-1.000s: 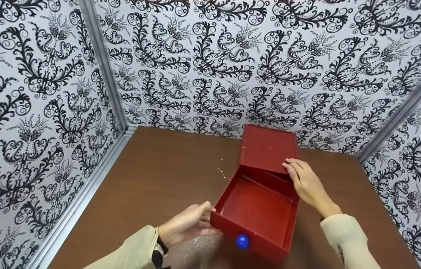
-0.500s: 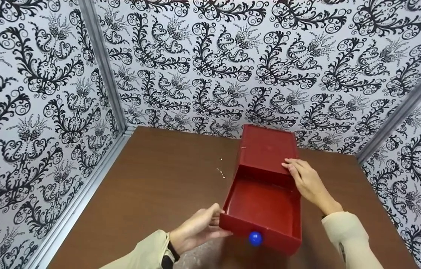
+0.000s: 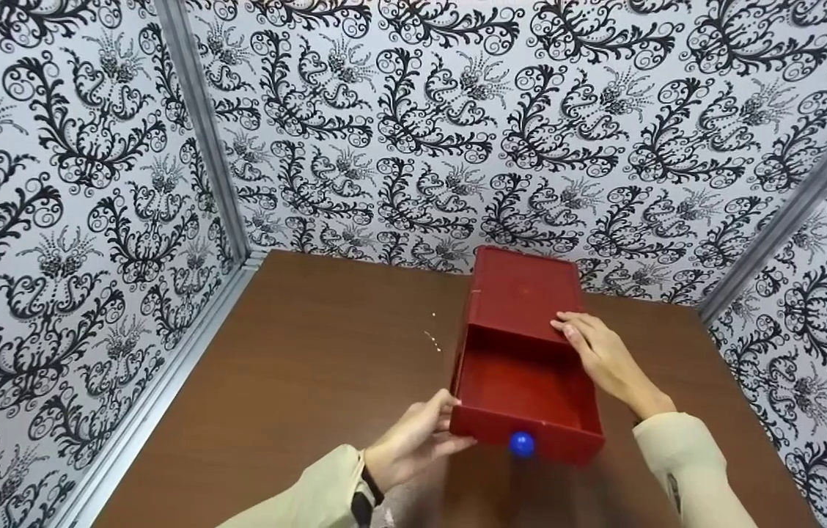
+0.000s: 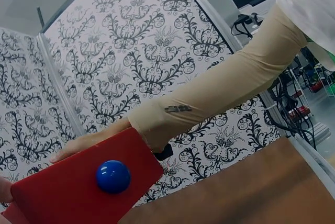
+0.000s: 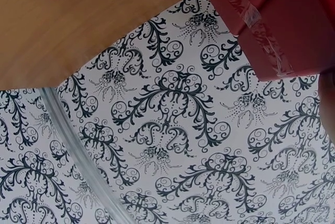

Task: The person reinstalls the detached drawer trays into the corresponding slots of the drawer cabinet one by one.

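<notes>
A red drawer [image 3: 523, 385] juts out of the front of its red casing [image 3: 527, 293], which stands at the back right of the table. On the drawer's front is a round blue knob [image 3: 522, 444], also large in the left wrist view. My left hand [image 3: 417, 440] pinches the drawer's left front corner, thumb at the top rim and fingers below. My right hand [image 3: 604, 359] rests on the casing's right front corner, fingertips on its top. Inside, the visible part of the drawer is bare; its rear is hidden under the casing.
Small pale specks [image 3: 434, 339] lie on the brown table [image 3: 311, 352] left of the casing. Patterned walls [image 3: 421, 132] with grey metal posts [image 3: 208, 132] surround the table, the rear one close behind the casing. Clear tape [image 5: 251, 17] runs along the casing.
The drawer has straightened in line with the casing and slid farther into it. My left hand has moved with it, right and away from me. The right hand has stayed almost in place.
</notes>
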{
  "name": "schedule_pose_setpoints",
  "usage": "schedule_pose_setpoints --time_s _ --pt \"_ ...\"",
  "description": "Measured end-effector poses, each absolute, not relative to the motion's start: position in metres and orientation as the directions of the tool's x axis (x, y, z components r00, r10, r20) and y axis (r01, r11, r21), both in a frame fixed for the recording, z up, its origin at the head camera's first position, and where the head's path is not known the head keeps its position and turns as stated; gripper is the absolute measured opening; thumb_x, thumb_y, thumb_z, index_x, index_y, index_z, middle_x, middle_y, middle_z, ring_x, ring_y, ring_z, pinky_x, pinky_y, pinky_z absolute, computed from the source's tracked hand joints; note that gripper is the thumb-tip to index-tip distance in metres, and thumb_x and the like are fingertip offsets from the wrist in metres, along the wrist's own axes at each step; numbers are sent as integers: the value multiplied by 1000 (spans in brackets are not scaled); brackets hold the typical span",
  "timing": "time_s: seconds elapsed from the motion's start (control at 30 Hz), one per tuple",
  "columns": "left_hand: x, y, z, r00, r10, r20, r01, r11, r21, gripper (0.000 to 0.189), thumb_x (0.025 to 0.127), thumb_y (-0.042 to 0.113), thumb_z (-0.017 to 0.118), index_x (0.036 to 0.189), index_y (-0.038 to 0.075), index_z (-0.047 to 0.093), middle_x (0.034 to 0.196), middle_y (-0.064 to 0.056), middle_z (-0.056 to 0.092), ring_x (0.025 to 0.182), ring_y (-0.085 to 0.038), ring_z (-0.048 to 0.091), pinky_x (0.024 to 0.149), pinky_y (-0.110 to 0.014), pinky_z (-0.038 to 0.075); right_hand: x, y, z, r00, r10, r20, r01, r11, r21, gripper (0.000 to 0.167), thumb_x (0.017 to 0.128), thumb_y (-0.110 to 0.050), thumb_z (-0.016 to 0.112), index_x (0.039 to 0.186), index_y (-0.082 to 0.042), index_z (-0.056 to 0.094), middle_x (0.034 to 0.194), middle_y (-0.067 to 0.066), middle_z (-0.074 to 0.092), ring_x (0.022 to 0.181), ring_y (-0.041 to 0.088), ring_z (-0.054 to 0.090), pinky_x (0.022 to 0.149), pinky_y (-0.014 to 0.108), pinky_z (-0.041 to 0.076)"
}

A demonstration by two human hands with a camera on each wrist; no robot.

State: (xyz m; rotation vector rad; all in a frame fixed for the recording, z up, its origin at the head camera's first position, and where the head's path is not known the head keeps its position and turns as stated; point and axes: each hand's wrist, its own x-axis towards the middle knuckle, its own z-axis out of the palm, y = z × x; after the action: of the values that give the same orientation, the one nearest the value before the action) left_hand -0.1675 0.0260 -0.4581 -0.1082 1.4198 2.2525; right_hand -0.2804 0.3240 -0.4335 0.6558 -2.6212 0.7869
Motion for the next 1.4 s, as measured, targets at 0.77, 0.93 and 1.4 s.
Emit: schedule_pose_setpoints --time_s 0.77,0.93,1.4 --pt "-248 58 -467 -920 225 -320 -391 -482 784 27 91 22 52 111 5 58 107 -5 59 99 -19 59 95 -34 58 -279 322 -434 -848 -344 403 -509 742 -437 34 101 -20 53 125 -1 65 139 21 59 134 41 48 116 58 34" --pt "-259 63 -464 -924 173 -340 -378 -529 760 36 92 21 54 122 1 58 124 -14 52 112 -25 52 106 -44 53 -278 322 -434 -862 -337 378 -488 751 -445 36 101 -22 53 127 0 64 142 21 57 136 40 46 118 58 33" --pt "-278 75 -459 -922 68 -380 -321 -682 657 14 88 18 60 95 7 54 90 -4 40 83 -19 45 102 -43 52 -277 320 -440 -839 -345 422 -510 770 -384 38 98 -23 59 128 -1 63 142 19 56 138 39 44 119 56 33"
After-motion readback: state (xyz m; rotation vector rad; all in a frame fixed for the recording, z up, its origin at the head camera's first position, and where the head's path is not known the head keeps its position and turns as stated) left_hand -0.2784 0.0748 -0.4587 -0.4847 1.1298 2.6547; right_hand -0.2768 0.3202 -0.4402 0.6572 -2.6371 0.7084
